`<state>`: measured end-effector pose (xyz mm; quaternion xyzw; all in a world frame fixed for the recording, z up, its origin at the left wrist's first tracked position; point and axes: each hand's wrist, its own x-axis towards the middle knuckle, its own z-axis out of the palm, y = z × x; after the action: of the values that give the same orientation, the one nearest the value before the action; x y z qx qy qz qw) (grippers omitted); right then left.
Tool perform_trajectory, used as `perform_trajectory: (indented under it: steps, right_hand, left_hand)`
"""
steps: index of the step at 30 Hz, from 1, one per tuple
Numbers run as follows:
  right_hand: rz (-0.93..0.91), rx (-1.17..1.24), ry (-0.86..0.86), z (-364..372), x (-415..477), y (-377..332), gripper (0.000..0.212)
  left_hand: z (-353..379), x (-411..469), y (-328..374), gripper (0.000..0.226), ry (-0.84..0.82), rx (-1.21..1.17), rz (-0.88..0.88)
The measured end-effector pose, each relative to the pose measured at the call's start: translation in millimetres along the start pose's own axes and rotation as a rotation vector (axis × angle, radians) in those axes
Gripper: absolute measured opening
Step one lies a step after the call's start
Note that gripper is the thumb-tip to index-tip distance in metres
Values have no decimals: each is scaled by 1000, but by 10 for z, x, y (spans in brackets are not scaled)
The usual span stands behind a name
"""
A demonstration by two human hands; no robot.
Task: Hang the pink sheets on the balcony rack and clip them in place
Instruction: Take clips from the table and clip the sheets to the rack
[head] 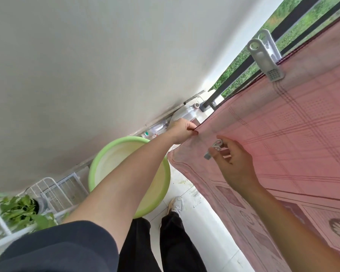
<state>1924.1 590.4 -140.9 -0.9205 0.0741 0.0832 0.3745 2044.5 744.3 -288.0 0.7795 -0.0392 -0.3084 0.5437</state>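
A pink checked sheet (294,134) hangs over the rack and fills the right half of the view. A large grey clip (267,57) grips its top edge at the upper right. My left hand (182,131) pinches the sheet's dark-trimmed edge at its left end. My right hand (234,163) rests against the sheet just below that edge and holds a small grey clip (214,149) between thumb and fingers. The rack's bar is hidden under the fabric.
A light green basin (161,195) stands on the tiled floor under my left arm. A white wire shelf (55,189) and a leafy plant (20,211) are at the lower left. A black balcony railing (241,63) runs behind the sheet, a white wall to its left.
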Motion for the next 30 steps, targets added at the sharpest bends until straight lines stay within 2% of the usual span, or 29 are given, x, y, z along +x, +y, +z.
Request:
perform_trajectory:
  steps: [3, 4, 7, 8, 12, 13, 17, 19, 21, 23, 25, 30]
  right_hand:
    - [-55, 30, -8, -36, 58, -181, 44]
    - [-73, 35, -17, -47, 70, -232, 44]
    - [-136, 32, -26, -31, 95, -333, 36]
    - [-158, 24, -23, -21, 99, -355, 35]
    - [-214, -12, -12, -2, 123, -349, 32]
    - [-210, -14, -3, 0, 126, -307, 31]
    - [-156, 10, 36, -34, 102, -141, 31]
    - [-141, 4, 30, -47, 166, -150, 31]
    - [-98, -32, 62, -69, 1040, 149, 31]
    - [-95, -27, 79, -72, 1374, 226, 29]
    - [-95, -33, 77, -76, 1437, 223, 30]
    - [-87, -42, 81, -42, 1421, 257, 30]
  left_hand:
    - [-45, -82, -27, 13, 13, -101, 14]
    - [-47, -88, -34, 15, -6, -147, 9]
    - [-79, -78, 116, 41, -50, -300, -58]
    - [-93, -69, 203, 42, -84, -359, -80]
    - [-84, -11, 374, 24, -406, -385, -121]
    - [-53, 9, 331, 20, -444, -382, -109]
    - [0, 130, 280, 12, -415, -484, -83]
    - [-1, 233, 252, 16, -310, -521, -46]
    - [-88, 1072, 255, 14, -193, -542, -39]
    - [-148, 1303, 192, 22, -114, -543, -55]
    - [-171, 1306, 161, 29, -129, -574, -50]
    - [-208, 1189, 108, 24, -245, -651, -75]
